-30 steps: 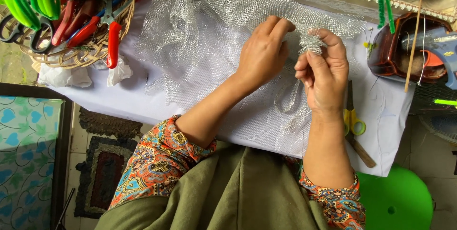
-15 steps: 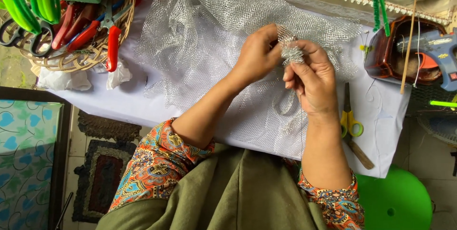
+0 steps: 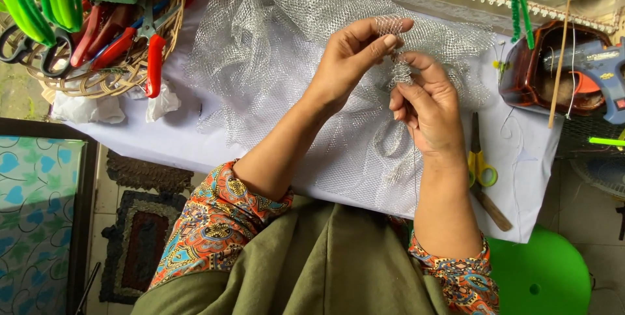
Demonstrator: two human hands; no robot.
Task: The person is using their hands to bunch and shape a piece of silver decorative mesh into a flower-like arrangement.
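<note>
1. Your left hand (image 3: 348, 61) is raised above the middle of the table (image 3: 195, 142), thumb and forefinger pinched on the top edge of a small gathered piece of silver mesh (image 3: 396, 54). Held high like that, the piece hangs taut enough to work on.
2. Your right hand (image 3: 426, 103) sits just right of it and a little nearer you, fingers curled and pressed onto the lower part of the same bunch, so the folds stay squeezed between both hands instead of springing open.
3. The small piece is in the air between your fingertips. The large sheet of silver netting (image 3: 273, 48) lies spread under your wrists, covering most of the white cloth and within easy reach.
4. The yellow-handled scissors (image 3: 480, 165) lie just right of your right hand, handles toward you, ready to pick up.
5. A wicker basket (image 3: 111, 80) of pliers and cutters sits at the far left, out of the working space.
6. At the far right a glue gun (image 3: 596, 74) rests over a brown tray (image 3: 527, 71), off the netting.
</note>
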